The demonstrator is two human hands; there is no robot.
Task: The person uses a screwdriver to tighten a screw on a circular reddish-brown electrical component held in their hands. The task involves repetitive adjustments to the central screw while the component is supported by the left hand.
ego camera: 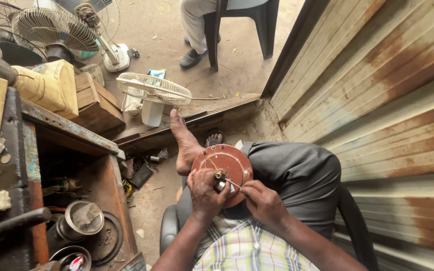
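**A:** Position of the round reddish-brown motor cover (229, 163)?

**B:** Resting on the lap, against the grey-trousered thigh (297, 170), tilted toward the camera. Short metal shaft (220, 176) standing out at its centre, yellow wire (211, 163) curving across the face.

**A:** Left hand (204, 193)?

**B:** Closed around the cover's lower left edge, thumb just beside the shaft. Holding the cover.

**A:** Right hand (263, 200)?

**B:** Fingers pinched narrow on a thin light-coloured strand (234, 184) running to the shaft. Strand's kind impossible to tell.

**A:** Surroundings?

**B:** Seated in a dark plastic chair (169, 228). Bare foot (184, 143) stretched forward. Rusted corrugated sheet wall (377, 100) to the right. Cluttered wooden workbench (71, 133) to the left. White table fan (152, 95) on the ground ahead, more fan guards (51, 27) behind it. Another person's legs (194, 30) beside a chair farther off.
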